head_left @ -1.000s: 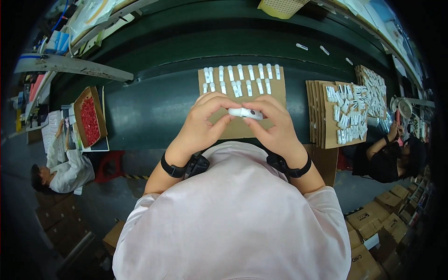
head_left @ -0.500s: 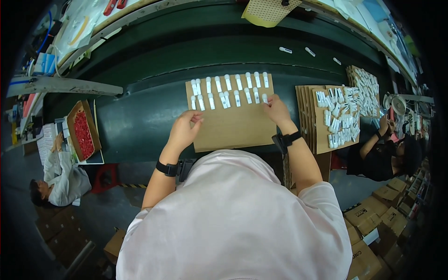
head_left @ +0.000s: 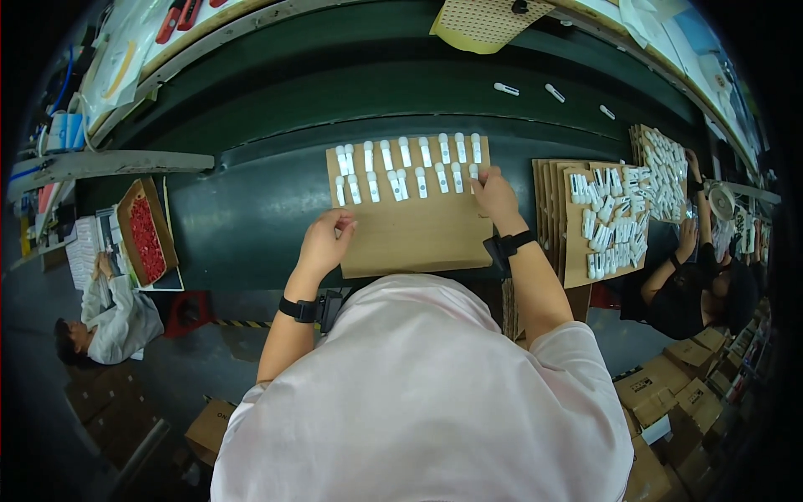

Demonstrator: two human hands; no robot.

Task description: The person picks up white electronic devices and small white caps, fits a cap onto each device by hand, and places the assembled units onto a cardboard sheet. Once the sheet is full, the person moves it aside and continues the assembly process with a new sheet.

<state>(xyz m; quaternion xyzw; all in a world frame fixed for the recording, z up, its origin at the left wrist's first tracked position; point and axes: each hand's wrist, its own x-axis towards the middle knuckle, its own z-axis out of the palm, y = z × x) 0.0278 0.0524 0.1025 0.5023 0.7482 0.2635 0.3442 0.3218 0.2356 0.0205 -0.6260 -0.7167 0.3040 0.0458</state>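
A brown cardboard sheet (head_left: 414,243) lies on the dark green bench before me, bearing two rows of small white stick-shaped pieces with rounded ends (head_left: 421,182). At the right end of the nearer row, my right hand (head_left: 497,201) pinches one white piece (head_left: 474,172), its lower part hidden by my fingers. Over the sheet's left edge hovers my left hand (head_left: 326,241), fingers loosely curled, with a gap between thumb and fingertips and nothing visible in it. Both wrists wear black bands.
Right of the sheet stand stacked cardboard sheets (head_left: 577,243) covered with more white pieces. Three loose pieces (head_left: 555,93) lie on the far bench. Leftward are a metal arm (head_left: 125,162) and a box of red parts (head_left: 170,244). Co-workers sit at left (head_left: 125,322) and right (head_left: 686,293).
My view has shifted slightly, and the sheet appears a little further left and lower. My right hand stays at the end piece, while the left fingers have drawn closer together. The right co-worker's arms have moved.
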